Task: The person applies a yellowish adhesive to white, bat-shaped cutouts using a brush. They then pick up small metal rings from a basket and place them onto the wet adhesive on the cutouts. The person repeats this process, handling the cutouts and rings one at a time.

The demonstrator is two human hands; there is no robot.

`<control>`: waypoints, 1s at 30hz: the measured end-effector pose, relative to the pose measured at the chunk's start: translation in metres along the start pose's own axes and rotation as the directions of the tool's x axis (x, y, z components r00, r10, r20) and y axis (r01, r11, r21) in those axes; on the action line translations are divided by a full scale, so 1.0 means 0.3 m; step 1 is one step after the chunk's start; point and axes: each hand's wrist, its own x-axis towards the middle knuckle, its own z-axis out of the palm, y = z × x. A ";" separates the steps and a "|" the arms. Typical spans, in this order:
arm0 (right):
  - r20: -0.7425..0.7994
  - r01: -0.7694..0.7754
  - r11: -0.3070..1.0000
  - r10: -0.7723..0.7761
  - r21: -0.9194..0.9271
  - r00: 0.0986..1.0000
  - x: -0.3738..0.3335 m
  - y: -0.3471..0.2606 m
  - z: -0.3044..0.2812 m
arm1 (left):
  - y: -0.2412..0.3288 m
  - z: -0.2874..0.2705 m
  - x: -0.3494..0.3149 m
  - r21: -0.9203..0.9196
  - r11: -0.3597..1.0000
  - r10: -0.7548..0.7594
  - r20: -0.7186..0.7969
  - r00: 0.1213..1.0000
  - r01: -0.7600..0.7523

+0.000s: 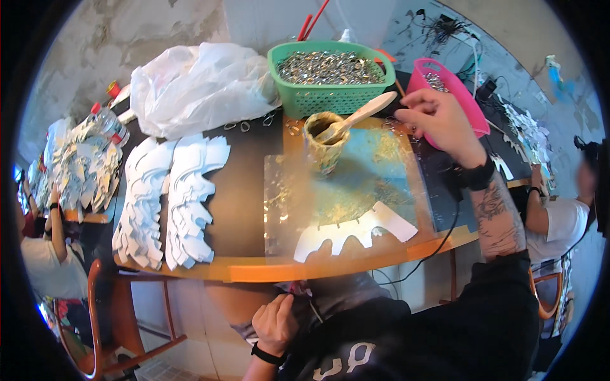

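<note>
My right hand [440, 122] hovers by the pink basket [467, 105], to the right of a brush [368, 109]. Its fingers are half curled and apart, with nothing visible between them. The brush stands tilted in a glue-crusted pot [325, 152] on a smeared clear sheet [279, 203]. At the sheet's near edge lies a white, scalloped cut piece [356, 233]. Down by my lap, below the table edge, my left hand [276, 322] is closed, fingers bent together. A small pinkish thing [300, 289] shows just beyond its fingertips; whether the hand grips anything is hidden.
Two rows of overlapping white cut pieces [190, 203] lie left on the table. Behind are a white plastic bag [200, 89] and a green basket [330, 98] full of small metal parts. A black cable [438, 244] hangs over the front edge. People work at both sides.
</note>
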 end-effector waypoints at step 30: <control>0.215 -0.109 0.936 0.188 -0.333 0.958 0.193 0.334 -0.612 | 0.047 0.061 0.023 0.052 0.997 -0.068 0.380 0.922 0.052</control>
